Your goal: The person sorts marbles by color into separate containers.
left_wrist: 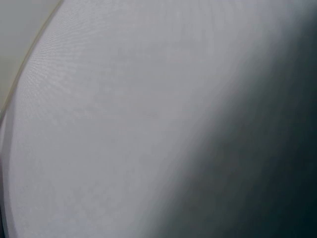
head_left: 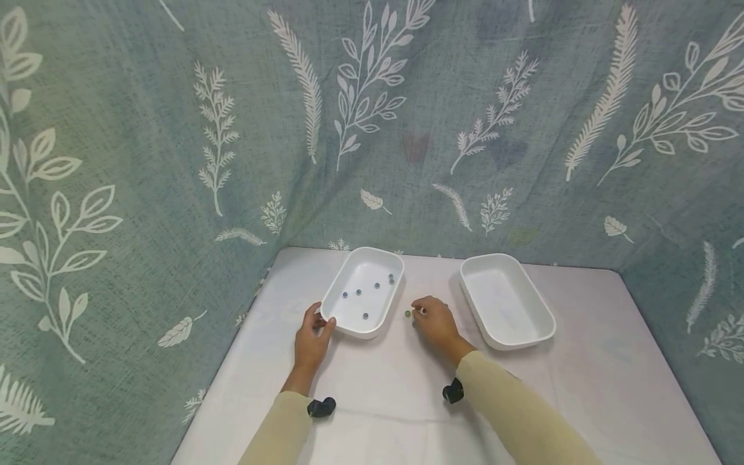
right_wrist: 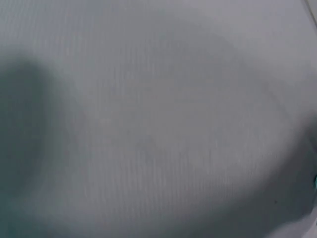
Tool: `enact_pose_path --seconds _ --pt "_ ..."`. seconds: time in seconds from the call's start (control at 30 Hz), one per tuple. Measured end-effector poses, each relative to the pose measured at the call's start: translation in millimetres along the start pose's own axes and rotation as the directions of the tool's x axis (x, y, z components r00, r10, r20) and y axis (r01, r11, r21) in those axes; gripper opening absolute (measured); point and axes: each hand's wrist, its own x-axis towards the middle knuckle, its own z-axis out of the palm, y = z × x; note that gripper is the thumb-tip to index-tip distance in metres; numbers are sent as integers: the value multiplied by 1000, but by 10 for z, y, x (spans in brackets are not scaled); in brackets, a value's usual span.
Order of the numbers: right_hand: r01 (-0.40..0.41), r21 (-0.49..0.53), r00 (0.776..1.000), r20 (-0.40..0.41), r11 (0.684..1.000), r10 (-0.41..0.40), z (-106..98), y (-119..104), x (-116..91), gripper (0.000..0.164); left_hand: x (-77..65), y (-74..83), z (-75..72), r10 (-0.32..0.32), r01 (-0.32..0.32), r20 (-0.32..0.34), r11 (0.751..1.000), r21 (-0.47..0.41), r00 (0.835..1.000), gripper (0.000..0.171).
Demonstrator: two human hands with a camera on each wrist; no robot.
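Note:
In the head view my left hand [head_left: 312,342] grips the near left corner of a white rectangular tray [head_left: 332,297], thumb over the rim. Several small blue-grey marbles [head_left: 365,316] lie scattered on this tray's floor. Between the two trays, my right hand [head_left: 436,321] is low over the table with its fingers bent down. A green marble [head_left: 408,314] lies just left of its fingertips, and another small dark green one shows partly under the hand. I cannot tell whether the right fingers pinch a marble. Both wrist views are blurred and show mostly pale cloth.
A second white tray [head_left: 511,303], with no marbles visible inside, stands right of my right hand. The table [head_left: 383,394] has a pale cloth over it. Green leaf-patterned fabric [head_left: 407,129] hangs behind and at both sides. A dark wrist camera [head_left: 453,391] sits on each sleeve.

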Motion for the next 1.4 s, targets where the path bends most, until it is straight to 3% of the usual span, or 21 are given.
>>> enact_pose_path --seconds 0.23,0.43,0.93,1.2,1.4 --pt "-31 -47 999 37 998 33 -37 137 107 21 -8 15 -9 2 -2 -1 1000 -3 1000 54" --pt "1 -104 998 57 995 5 -40 172 170 24 -10 28 -16 5 -5 -2 1000 -12 1000 54" --pt "73 -184 996 68 980 -61 48 186 206 23 -5 19 -2 2 -2 -5 1000 -10 1000 55" --pt "44 -246 995 96 968 -20 59 189 191 24 -6 21 10 6 -6 -3 1000 -5 1000 54" --pt "44 -276 997 67 960 -26 37 195 161 23 -3 9 6 15 -15 -8 1000 -1 1000 56"
